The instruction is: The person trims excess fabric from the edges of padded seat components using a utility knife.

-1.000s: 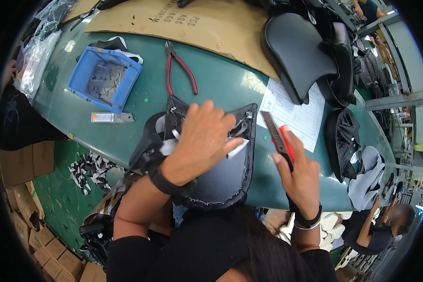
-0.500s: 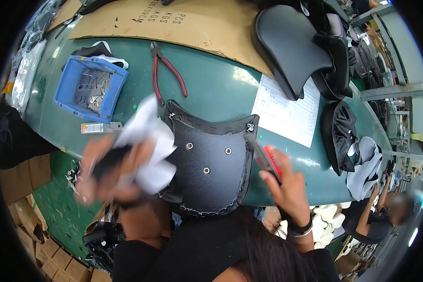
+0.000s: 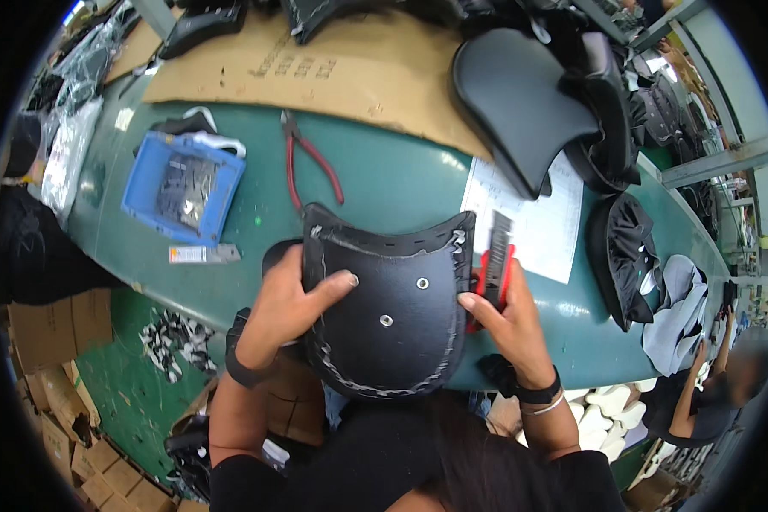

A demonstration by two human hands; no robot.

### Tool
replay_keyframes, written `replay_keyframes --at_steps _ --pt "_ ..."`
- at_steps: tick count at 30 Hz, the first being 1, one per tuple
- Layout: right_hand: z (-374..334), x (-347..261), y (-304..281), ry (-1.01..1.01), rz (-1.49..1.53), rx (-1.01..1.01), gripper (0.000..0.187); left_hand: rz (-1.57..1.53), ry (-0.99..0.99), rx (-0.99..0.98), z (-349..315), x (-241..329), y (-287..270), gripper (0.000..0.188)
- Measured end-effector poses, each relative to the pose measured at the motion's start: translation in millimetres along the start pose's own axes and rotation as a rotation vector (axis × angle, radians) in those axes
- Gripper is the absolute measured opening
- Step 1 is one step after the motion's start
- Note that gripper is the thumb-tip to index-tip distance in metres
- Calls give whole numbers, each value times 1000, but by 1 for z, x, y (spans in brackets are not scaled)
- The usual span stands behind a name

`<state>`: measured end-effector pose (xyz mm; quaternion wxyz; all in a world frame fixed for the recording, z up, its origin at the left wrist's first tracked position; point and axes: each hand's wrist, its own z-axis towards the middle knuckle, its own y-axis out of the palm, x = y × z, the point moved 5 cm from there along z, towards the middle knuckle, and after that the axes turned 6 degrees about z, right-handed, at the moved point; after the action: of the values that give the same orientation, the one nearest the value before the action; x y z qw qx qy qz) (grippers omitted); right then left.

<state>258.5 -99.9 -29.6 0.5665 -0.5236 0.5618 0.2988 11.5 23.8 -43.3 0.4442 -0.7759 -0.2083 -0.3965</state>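
Fingers of left hand pinch the black seat base; right hand grips a red cutter at its edge, likely mid-trimming.

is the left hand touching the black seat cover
Touching. The head view shows the left hand gripping the black seat cover at its left edge, thumb pressed flat on its surface.

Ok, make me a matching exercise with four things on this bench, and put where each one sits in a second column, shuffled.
Things:
1. black seat cover
2. red-handled pliers
3. blue tray
4. red utility knife

Places:
A. in the right hand
B. on the green table, beyond the seat cover
C. at the table's left end
D. between both hands, the left hand gripping its edge

Pairs: 1-D, 2-B, 3-C, 4-A
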Motion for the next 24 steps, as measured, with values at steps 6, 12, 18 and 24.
replay_keyframes --at_steps 6,12,18,24 --pt "49 -27 -51 -102 209 234 36 -901 -66 107 66 28 -31 50" --pt "100 -4 -89 35 395 91 59 -422 135 -8 98 28 -11 57" --pt "130 -7 -90 -6 299 -83 50 631 629 -360 -18 44 84 29" --pt "45 -69 -67 96 93 -230 40 481 583 -121 -64 34 19 42"
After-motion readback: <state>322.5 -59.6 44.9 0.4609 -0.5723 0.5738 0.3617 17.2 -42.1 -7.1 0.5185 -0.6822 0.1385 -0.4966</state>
